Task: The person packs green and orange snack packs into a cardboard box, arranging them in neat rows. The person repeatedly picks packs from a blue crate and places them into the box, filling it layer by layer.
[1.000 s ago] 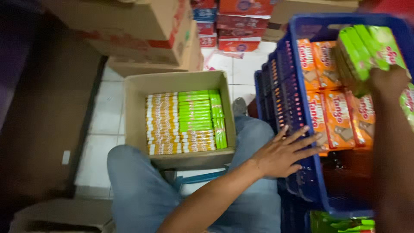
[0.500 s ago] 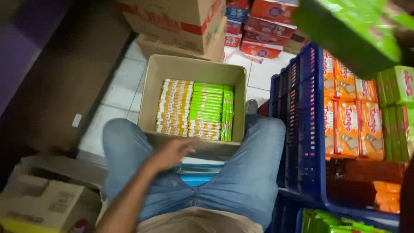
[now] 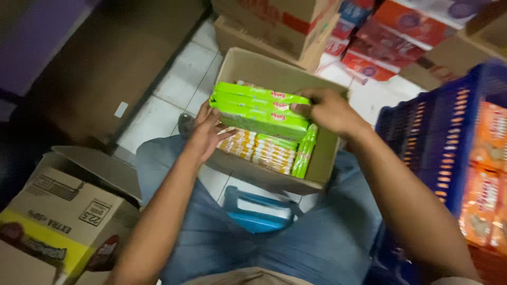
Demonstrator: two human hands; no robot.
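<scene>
Both my hands hold a stack of long green snack packets (image 3: 259,110) level over an open cardboard box (image 3: 244,67) on the floor between my knees. My left hand (image 3: 205,132) grips the stack's left end. My right hand (image 3: 328,109) clasps its right end. Inside the box lie rows of orange-and-white packets (image 3: 260,150) and a green packet standing on edge (image 3: 304,153) by the right wall.
A blue plastic crate (image 3: 438,158) with orange packets (image 3: 488,174) stands at my right. A printed cardboard box (image 3: 58,227) sits at lower left. Brown cartons (image 3: 274,24) and red packs (image 3: 401,37) lie beyond the box. I sit on a blue stool (image 3: 257,210).
My right hand brought the green packets from over the blue crate to above the box. My left hand left my knee and took hold of the stack's other end.
</scene>
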